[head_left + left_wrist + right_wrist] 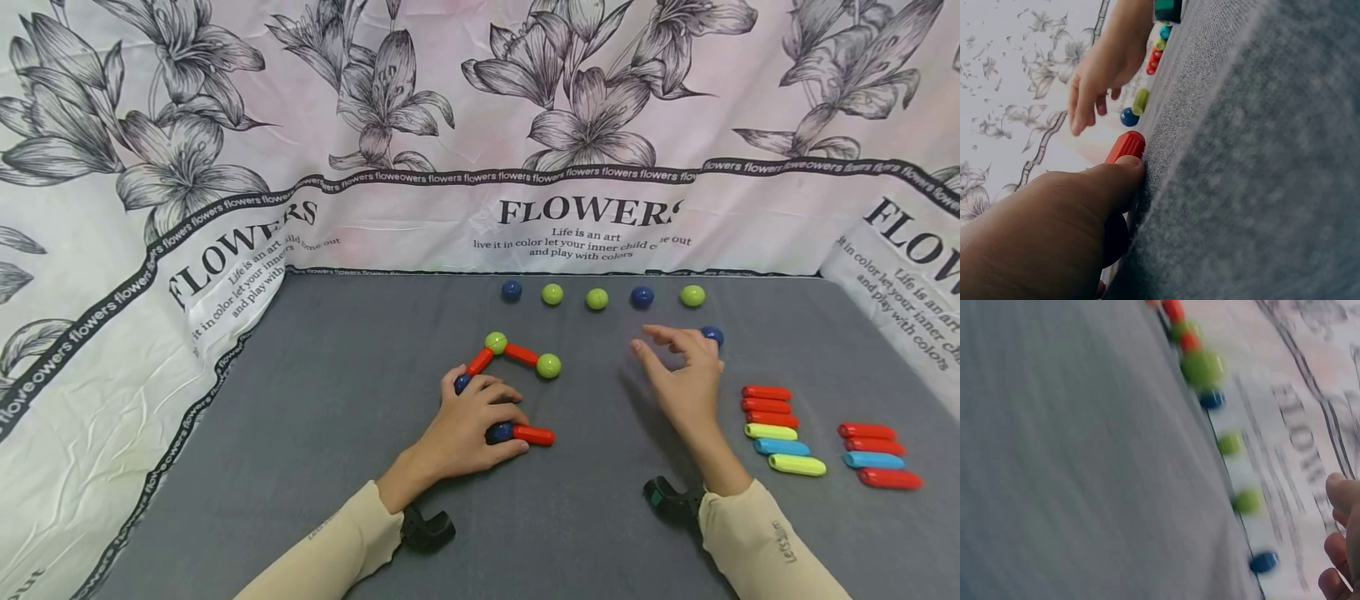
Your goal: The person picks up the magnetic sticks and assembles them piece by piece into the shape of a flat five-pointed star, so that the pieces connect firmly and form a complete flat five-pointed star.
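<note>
My left hand [476, 421] grips a dark blue ball [498, 432] between thumb and fingers. A red stick [534, 435] is joined to that ball and points right; the left wrist view shows the red stick [1126, 146] just past the thumb. Beside the back of this hand, another blue ball [462, 383] is partly covered. From it runs a bent chain: a red stick [480, 362], a green ball [496, 342], a second red stick [522, 355] and another green ball [549, 366]. My right hand [686, 379] is raised above the table with nothing in its bent, parted fingers.
Blue and green balls [597, 299] form a row along the table's back. One blue ball [712, 336] lies behind the right hand. Two columns of sticks, one with a yellow-green stick [797, 465] and one with a blue stick [873, 460], lie at right. A flowered cloth [420, 221] stands behind.
</note>
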`<act>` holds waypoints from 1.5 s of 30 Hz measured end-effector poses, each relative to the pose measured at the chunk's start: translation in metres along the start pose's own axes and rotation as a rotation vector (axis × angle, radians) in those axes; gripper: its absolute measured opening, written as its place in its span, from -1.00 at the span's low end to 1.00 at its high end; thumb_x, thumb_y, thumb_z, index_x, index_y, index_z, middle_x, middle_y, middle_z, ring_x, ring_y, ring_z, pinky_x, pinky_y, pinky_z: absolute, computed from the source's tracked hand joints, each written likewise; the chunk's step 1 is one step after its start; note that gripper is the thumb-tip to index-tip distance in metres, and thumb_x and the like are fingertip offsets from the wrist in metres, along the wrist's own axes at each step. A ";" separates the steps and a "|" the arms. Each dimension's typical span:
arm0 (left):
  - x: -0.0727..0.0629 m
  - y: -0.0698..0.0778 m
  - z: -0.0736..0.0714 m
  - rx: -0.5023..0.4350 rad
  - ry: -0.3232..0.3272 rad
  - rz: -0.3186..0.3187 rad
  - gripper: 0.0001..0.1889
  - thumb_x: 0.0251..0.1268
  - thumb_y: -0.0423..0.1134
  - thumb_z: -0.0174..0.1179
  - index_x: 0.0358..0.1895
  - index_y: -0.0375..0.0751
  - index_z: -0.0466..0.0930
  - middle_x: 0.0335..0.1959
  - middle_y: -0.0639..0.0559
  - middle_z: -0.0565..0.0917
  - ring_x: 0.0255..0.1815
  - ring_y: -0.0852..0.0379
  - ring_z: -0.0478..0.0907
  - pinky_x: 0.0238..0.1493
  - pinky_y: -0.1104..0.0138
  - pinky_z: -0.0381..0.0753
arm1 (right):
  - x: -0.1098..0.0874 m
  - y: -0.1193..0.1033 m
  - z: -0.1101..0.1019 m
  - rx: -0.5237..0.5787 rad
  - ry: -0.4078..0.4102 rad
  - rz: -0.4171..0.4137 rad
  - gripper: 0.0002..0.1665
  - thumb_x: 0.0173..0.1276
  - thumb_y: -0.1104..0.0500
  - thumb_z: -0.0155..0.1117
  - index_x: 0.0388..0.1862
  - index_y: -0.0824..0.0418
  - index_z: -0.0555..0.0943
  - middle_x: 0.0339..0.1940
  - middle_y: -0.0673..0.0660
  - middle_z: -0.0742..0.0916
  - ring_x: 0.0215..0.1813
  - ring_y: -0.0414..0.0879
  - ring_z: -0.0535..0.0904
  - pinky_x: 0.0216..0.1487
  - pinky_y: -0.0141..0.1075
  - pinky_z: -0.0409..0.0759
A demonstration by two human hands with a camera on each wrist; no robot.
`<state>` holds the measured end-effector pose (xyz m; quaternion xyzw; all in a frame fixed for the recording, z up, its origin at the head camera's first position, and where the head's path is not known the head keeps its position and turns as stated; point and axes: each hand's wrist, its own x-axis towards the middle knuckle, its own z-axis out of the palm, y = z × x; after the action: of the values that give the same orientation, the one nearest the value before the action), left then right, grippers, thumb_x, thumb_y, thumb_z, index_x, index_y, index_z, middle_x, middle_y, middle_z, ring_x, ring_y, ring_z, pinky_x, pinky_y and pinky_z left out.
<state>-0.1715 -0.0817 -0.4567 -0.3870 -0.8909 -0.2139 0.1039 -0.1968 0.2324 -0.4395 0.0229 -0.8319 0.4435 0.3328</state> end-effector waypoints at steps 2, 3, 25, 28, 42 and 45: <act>0.000 0.000 0.000 -0.004 -0.005 -0.003 -0.78 0.30 0.20 0.32 -0.10 0.30 0.74 0.15 0.19 0.66 0.30 0.11 0.44 0.42 -0.30 -0.10 | 0.008 0.008 -0.012 -0.044 -0.004 0.046 -0.64 0.22 0.28 0.53 0.01 0.28 0.75 -0.13 0.30 0.69 -0.10 -0.32 0.31 0.06 -0.07 0.04; 0.000 0.000 0.000 -0.006 -0.006 -0.004 -0.78 0.30 0.20 0.32 -0.10 0.30 0.74 0.15 0.19 0.66 0.30 0.11 0.44 0.42 -0.30 -0.10 | 0.012 0.011 -0.019 -0.063 -0.013 0.075 -0.62 0.24 0.26 0.53 0.05 0.27 0.74 -0.09 0.30 0.69 -0.08 -0.34 0.29 0.09 -0.03 0.04; -0.001 -0.002 0.001 -0.045 -0.009 -0.078 -0.77 0.23 0.22 0.37 -0.16 0.29 0.73 0.17 0.21 0.64 0.32 0.13 0.41 0.42 -0.40 -0.19 | 0.065 0.075 -0.085 -0.409 -0.575 0.155 -0.40 0.48 -0.08 0.29 0.33 0.25 0.54 0.14 0.51 0.65 0.17 0.44 0.47 0.04 0.42 0.00; -0.001 -0.002 0.002 -0.067 -0.004 -0.095 -0.78 0.22 0.22 0.37 -0.18 0.29 0.72 0.18 0.19 0.63 0.33 0.14 0.40 0.43 -0.40 -0.22 | 0.065 0.075 -0.082 -0.418 -0.574 0.130 -0.42 0.44 -0.06 0.33 0.30 0.24 0.57 0.06 0.49 0.70 0.09 0.39 0.54 -0.08 0.27 0.02; 0.000 -0.003 0.001 -0.106 -0.007 -0.134 -0.79 0.23 0.22 0.37 -0.20 0.29 0.71 0.19 0.20 0.64 0.34 0.14 0.38 0.44 -0.38 -0.28 | 0.050 0.039 -0.052 -0.305 -0.537 -0.027 -0.47 0.33 0.09 0.48 0.24 0.19 0.63 0.01 0.37 0.76 0.02 0.25 0.54 0.01 0.28 -0.01; 0.000 -0.002 0.001 -0.102 -0.007 -0.132 -0.79 0.24 0.22 0.36 -0.20 0.28 0.70 0.19 0.19 0.63 0.34 0.14 0.38 0.44 -0.38 -0.28 | 0.043 0.028 -0.039 -0.265 -0.551 -0.073 -0.48 0.28 0.10 0.52 0.21 0.16 0.66 -0.01 0.30 0.78 -0.01 0.17 0.55 -0.04 0.12 0.04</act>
<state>-0.1730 -0.0829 -0.4584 -0.3328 -0.9028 -0.2640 0.0665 -0.2185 0.2900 -0.4197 0.1285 -0.9400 0.2961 0.1106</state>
